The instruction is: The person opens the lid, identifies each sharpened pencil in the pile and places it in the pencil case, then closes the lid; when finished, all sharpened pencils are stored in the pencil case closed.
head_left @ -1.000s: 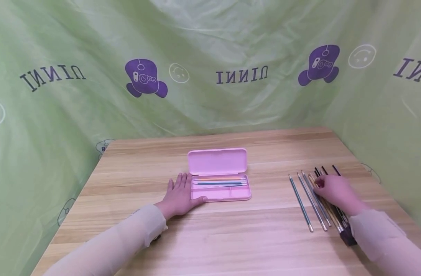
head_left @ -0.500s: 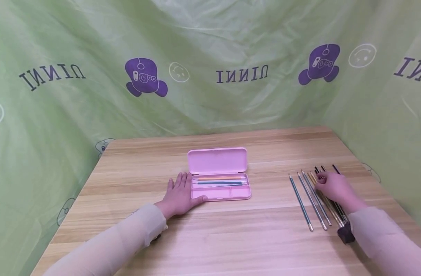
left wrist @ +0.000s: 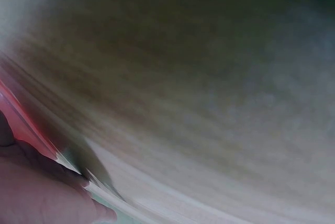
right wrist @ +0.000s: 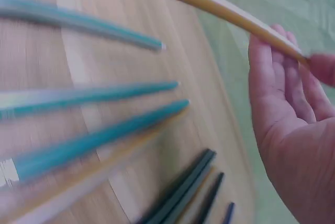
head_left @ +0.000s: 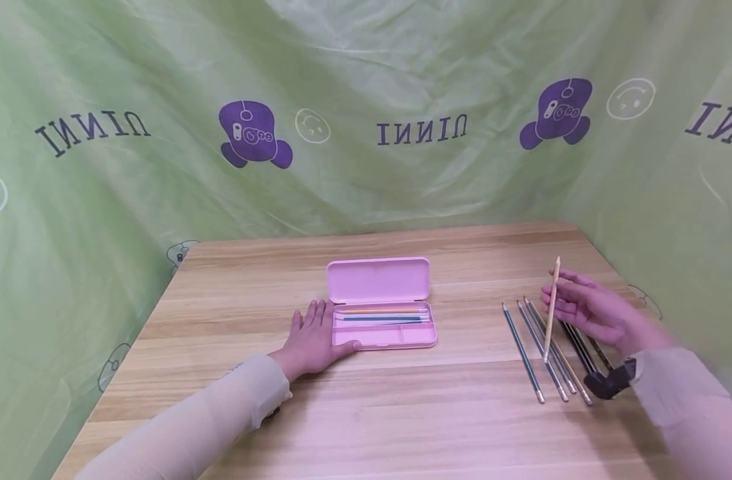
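My right hand [head_left: 606,317] pinches a yellow pencil [head_left: 551,313] between thumb and fingers, raised above the tabletop with its point up. In the right wrist view this pencil [right wrist: 225,12] slants across the top. Beneath and left of that hand lie several teal pencils [head_left: 523,353], with another yellow pencil [right wrist: 89,171] alongside. Several black pencils [head_left: 579,347] are partly hidden under the hand. My left hand [head_left: 309,340] rests with fingers spread at the left end of an open pink pencil case [head_left: 378,281], its thumb on the case's front corner.
Inside the case's long rear compartment lie several pencils [head_left: 381,319]; two smaller compartments [head_left: 366,336] sit in front. The wooden table [head_left: 402,413] meets a green printed curtain [head_left: 366,187] at the back and sides. A black wrist device [head_left: 609,383] hangs under the right sleeve.
My right hand has picked a yellow pencil from the bunch and lifted it, turning the palm leftward. Another yellow pencil now lies nearer the teal ones. The left hand has stayed still.
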Tool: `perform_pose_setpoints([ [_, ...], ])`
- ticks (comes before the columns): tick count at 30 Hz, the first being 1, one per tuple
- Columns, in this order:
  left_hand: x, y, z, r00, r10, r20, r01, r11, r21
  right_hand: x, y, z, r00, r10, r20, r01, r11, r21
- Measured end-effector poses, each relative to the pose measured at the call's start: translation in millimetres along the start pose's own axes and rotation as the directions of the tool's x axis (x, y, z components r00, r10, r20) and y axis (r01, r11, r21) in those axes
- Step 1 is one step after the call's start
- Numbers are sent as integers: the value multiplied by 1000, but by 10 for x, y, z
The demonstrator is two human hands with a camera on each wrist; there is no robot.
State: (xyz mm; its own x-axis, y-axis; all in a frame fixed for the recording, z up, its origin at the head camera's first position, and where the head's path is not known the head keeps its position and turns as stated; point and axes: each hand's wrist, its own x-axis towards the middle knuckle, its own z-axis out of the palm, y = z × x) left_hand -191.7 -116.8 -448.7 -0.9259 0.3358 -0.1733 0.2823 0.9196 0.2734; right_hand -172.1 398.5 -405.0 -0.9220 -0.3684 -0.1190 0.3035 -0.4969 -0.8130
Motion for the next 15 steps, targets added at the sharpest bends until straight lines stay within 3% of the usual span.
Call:
perform_pose_setpoints([
  [4, -2, 4, -3, 1000, -2, 2, 2, 1000, -4, 57, 32, 38, 997, 61, -45, -56, 993, 106],
  [8, 3, -7, 5, 1000, -2, 0, 2, 1000, -3, 139, 31, 71, 990, 127, -52, -125, 991, 38],
  [15, 46, -49, 55, 1000, -9, 13, 9, 1000, 4, 277, -30, 210, 997, 56, -44, -60, 994, -94],
])
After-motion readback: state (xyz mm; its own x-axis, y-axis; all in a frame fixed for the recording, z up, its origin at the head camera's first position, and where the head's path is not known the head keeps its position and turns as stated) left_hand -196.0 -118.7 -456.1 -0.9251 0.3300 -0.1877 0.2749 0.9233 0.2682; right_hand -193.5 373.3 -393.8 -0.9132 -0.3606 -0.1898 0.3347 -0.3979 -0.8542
